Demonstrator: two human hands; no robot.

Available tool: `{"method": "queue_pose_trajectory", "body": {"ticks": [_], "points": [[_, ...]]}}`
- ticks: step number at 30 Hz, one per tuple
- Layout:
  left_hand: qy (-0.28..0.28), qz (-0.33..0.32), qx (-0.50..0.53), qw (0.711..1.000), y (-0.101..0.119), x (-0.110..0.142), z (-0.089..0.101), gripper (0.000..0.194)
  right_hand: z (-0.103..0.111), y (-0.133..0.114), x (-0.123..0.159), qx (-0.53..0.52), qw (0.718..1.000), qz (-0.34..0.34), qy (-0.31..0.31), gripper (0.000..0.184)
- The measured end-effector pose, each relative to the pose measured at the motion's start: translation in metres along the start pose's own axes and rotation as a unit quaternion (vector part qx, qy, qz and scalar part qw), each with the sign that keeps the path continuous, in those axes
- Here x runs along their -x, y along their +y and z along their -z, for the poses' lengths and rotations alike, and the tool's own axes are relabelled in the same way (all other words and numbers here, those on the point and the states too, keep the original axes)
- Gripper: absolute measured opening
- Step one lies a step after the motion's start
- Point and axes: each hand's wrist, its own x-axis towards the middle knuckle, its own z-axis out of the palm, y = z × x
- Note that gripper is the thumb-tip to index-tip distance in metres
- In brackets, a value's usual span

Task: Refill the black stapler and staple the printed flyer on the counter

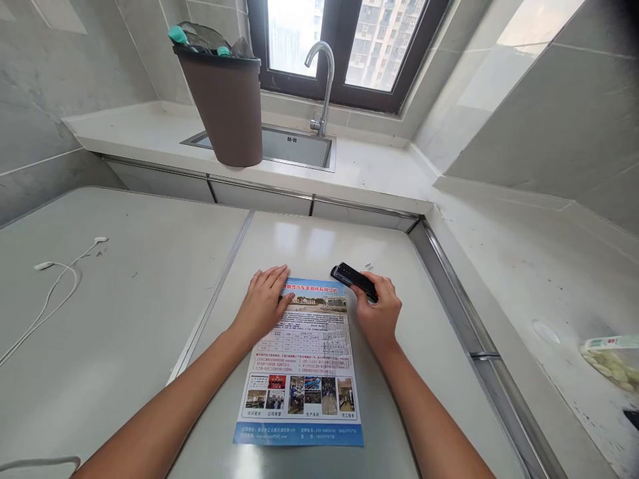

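A printed flyer (304, 352) with blue bands, red text, a table and small photos lies on the light tabletop. My left hand (264, 299) rests flat over its upper left edge, fingers stretched out and thumb on the paper. Beside the upper right corner, my right hand (378, 306) is closed around a black stapler (352, 276), which points to the upper left. The fingers cover the stapler's rear end. Small silvery pieces that look like staples (369, 266) lie just beyond it.
A brown bin (229, 106) holding green-capped bottles stands on the counter (369, 166) in front of the sink (294, 145) and faucet (325, 86). White cable earphones (54, 283) lie at left. On the right counter is a clear package (612, 362).
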Motion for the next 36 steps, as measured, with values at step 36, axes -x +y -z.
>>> {"method": "queue_pose_trajectory", "body": {"ticks": [36], "points": [[0.169,0.228,0.277,0.918,-0.015,-0.004,0.019,0.012,0.024,-0.003,-0.004,0.069,0.966,-0.032,-0.245,0.033]]}}
